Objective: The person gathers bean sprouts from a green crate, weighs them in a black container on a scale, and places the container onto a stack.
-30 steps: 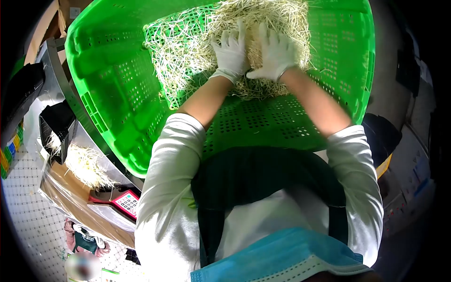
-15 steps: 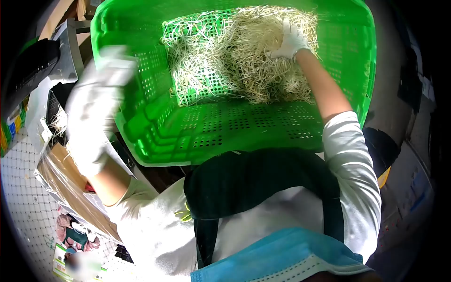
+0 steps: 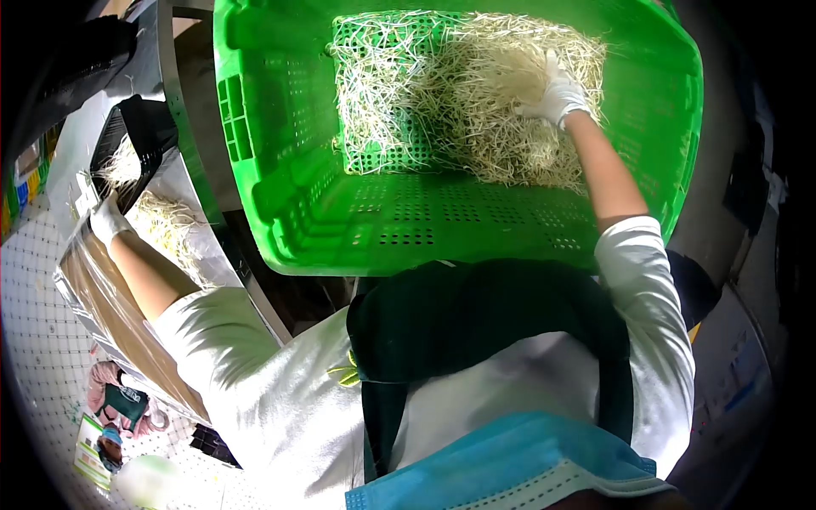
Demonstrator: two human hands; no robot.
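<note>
Head view: two gloved hands are well apart, one inside the green crate [image 3: 272,183], the other to its left; the crate's long axis runs side to side before the person.
Right hand [image 3: 563,100]: rests on the right part of the sprout heap [image 3: 510,153] inside the crate; thumb and forefinger are spread and released, the other fingers partly lost among the strands.
Sprout heap: thick toward the crate's right end; thinner toward its left, where the perforated base shows through.
Left hand [image 3: 110,223]: left of the crate, at the near edge of the black tray [image 3: 157,127]; whether its fingers grasp that edge or only touch it, I cannot tell.
Black tray: on the tabletop [image 3: 151,66] left of the crate, with some sprouts inside; it lies just beyond the left fingers, away from the person, its long axis seemingly aslant to the crate's; the left hand is much the nearer.
Loose sprouts [image 3: 166,223]: on the tabletop, between tray and crate.
Other person [image 3: 123,406]: farther left of the crate.
</note>
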